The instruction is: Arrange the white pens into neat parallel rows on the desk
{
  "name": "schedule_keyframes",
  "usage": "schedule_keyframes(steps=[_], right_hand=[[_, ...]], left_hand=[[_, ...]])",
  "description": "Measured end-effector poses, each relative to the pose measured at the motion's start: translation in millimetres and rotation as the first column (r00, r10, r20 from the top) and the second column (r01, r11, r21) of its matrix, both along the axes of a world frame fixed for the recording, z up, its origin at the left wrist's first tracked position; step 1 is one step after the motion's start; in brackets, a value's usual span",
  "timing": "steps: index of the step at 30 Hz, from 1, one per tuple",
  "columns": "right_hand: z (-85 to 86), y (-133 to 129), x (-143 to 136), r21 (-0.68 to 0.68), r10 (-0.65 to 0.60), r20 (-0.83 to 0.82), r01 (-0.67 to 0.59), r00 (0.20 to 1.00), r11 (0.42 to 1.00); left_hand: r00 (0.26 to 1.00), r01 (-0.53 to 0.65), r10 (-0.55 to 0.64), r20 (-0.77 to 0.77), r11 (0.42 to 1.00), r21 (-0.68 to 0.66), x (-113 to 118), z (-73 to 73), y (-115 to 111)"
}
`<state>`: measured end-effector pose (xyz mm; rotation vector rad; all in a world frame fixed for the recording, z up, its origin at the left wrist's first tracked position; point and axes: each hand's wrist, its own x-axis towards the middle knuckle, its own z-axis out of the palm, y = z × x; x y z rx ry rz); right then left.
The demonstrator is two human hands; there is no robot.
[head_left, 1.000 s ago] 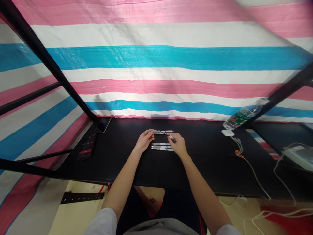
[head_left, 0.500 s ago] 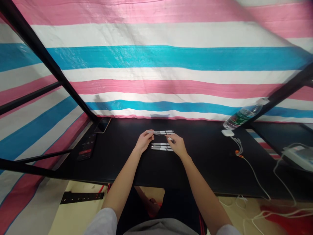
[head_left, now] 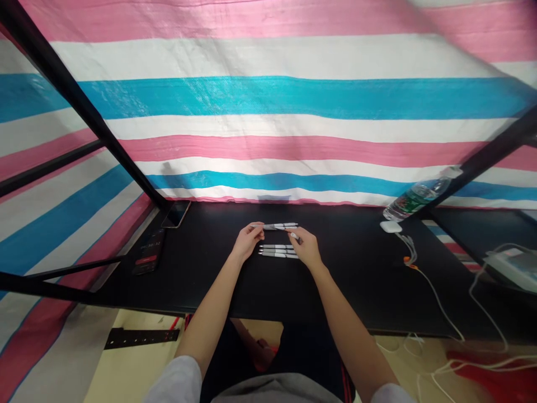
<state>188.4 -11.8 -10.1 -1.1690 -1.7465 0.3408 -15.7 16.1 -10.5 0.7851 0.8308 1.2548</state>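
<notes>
Grey-and-white pens [head_left: 280,226] lie side by side across the black table, at the far side of my hands. My left hand [head_left: 248,242] is closed, with thumb and fingers pinching the left end of these pens. My right hand [head_left: 306,247] is curled around another pen [head_left: 296,238], whose front end points left toward the upper pens; its fingers hide much of it. Nearer to me, a second row of several similar pens [head_left: 274,250] rests between my hands, the right ends partly covered by my right hand.
A phone [head_left: 148,252] with a lit screen lies at the left, and a dark tablet-like device [head_left: 178,214] behind it. At the right are a water bottle [head_left: 413,201], a white charger [head_left: 390,227] and cables [head_left: 436,302]. Black frame bars [head_left: 71,84] and striped sheeting [head_left: 268,101] enclose the table [head_left: 201,280].
My right hand has shifted slightly, bringing the front end of its pen up against the upper pens. My left hand stays in place.
</notes>
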Motion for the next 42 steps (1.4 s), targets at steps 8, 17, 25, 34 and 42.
schedule_keyframes(steps=[8,17,25,34,42], right_hand=[[-1.9,0,-2,0.006,0.032,-0.020,-0.032,0.999,0.999],[-4.9,-3,-7,-0.068,0.116,-0.081,-0.121,0.990,0.990],[5.2,-7,-12,-0.029,0.084,-0.135,-0.089,0.987,0.996],[-7.2,7,2,-0.142,-0.170,-0.378,0.124,0.910,0.982],[1.6,1,2,-0.084,-0.126,-0.254,0.108,0.959,0.991]], left_hand=[[0.992,0.007,-0.003,-0.125,0.999,0.032,4,1.4,-4],[0.943,0.221,-0.197,-0.269,0.973,0.064,8,5.2,-12],[0.958,0.167,-0.129,-0.256,0.977,0.133,5,6.1,-9],[0.998,0.053,-0.050,-0.048,0.997,0.064,2,6.4,-4],[0.997,0.063,-0.061,-0.043,0.996,0.055,2,8.2,-5]])
